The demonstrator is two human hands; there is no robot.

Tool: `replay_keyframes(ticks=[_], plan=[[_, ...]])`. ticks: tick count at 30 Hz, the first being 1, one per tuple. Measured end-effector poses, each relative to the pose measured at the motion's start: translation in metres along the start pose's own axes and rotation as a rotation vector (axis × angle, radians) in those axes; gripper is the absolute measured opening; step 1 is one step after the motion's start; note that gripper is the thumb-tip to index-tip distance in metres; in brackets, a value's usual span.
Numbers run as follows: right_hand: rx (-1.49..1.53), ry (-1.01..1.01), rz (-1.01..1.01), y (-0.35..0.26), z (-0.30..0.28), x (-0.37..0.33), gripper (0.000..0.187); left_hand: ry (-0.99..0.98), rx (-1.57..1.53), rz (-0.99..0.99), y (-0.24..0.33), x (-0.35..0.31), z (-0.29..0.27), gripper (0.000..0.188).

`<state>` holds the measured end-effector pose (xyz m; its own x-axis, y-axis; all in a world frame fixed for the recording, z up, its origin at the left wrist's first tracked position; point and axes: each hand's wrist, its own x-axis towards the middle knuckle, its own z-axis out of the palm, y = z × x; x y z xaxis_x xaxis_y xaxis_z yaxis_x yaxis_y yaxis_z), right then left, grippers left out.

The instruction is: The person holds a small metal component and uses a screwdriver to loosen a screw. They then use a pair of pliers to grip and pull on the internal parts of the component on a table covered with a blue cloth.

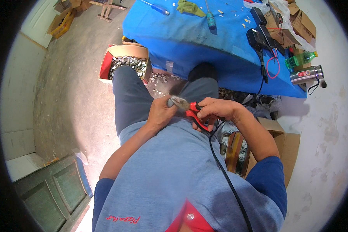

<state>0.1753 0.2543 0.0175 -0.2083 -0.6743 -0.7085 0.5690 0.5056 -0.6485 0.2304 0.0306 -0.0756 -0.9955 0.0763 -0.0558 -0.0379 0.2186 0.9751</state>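
Left hand [161, 111] pinches a small grey piece [169, 102]; right hand [213, 110] grips red-handled metal pliers [183, 104]. I judge a loose squeeze could slip, nipping the left hand.

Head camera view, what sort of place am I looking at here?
Probably a small workshop: the right hand holds red-handled pliers, a blue-handled screwdriver lies on the blue-covered table, and an open box holds many small metal-looking pieces.
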Motion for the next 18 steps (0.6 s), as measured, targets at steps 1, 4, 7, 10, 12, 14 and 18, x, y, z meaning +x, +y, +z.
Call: replay_keyframes(ticks=[1,4,7,10,12,14,18], plan=[[-0.007,-0.004,-0.002,0.000,0.000,-0.001,0.038,-0.012,-0.006,0.002,-0.001,0.000,0.000,0.010],[-0.014,-0.008,-0.003,0.001,0.003,-0.004,0.039,-0.038,-0.001,-0.006,-0.004,0.000,-0.004,0.011],[0.020,0.016,-0.002,0.005,0.003,-0.004,0.038,-0.050,0.030,-0.025,0.001,0.000,-0.004,0.012],[0.057,0.020,-0.007,0.004,0.003,-0.003,0.037,-0.046,0.028,-0.028,-0.001,0.000,-0.004,0.013],[0.069,0.028,-0.005,0.005,0.002,-0.003,0.036,-0.042,0.014,-0.009,-0.003,0.000,-0.004,0.014],[0.100,0.001,-0.005,0.007,0.001,-0.001,0.036,-0.042,0.053,-0.010,-0.002,0.000,-0.004,0.015],[0.182,-0.030,-0.002,0.019,-0.002,0.004,0.037,-0.052,0.148,0.005,-0.002,-0.001,-0.006,0.016]])
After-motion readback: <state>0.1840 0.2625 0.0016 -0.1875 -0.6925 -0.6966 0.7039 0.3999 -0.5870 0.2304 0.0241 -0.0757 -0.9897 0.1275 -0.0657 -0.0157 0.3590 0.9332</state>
